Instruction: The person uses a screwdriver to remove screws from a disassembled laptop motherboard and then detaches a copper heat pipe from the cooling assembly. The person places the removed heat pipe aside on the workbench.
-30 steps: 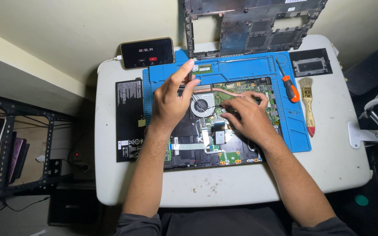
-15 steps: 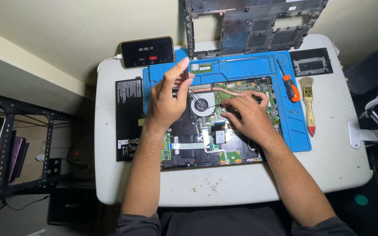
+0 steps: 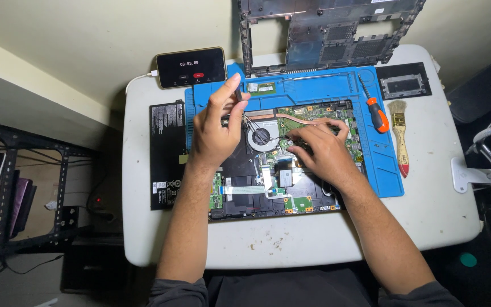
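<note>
The left hand [image 3: 214,128] pinches a small dark tool [image 3: 237,94] between thumb and forefinger; its tip is too small to make out. The right hand [image 3: 319,150] lies flat, fingers curled on the motherboard [image 3: 319,113], hiding what they touch; whether it grips anything, I cannot tell. The opened laptop [image 3: 245,170] sits mid-table, round fan [image 3: 261,136] exposed, with an orange-handled screwdriver [image 3: 377,113] at its 2 o'clock.

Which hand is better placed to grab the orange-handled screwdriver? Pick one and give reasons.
Right. The right hand rests on the laptop motherboard, on the same side as the orange-handled screwdriver on the blue mat. The left hand is farther away, fingers pinching something small.
</note>
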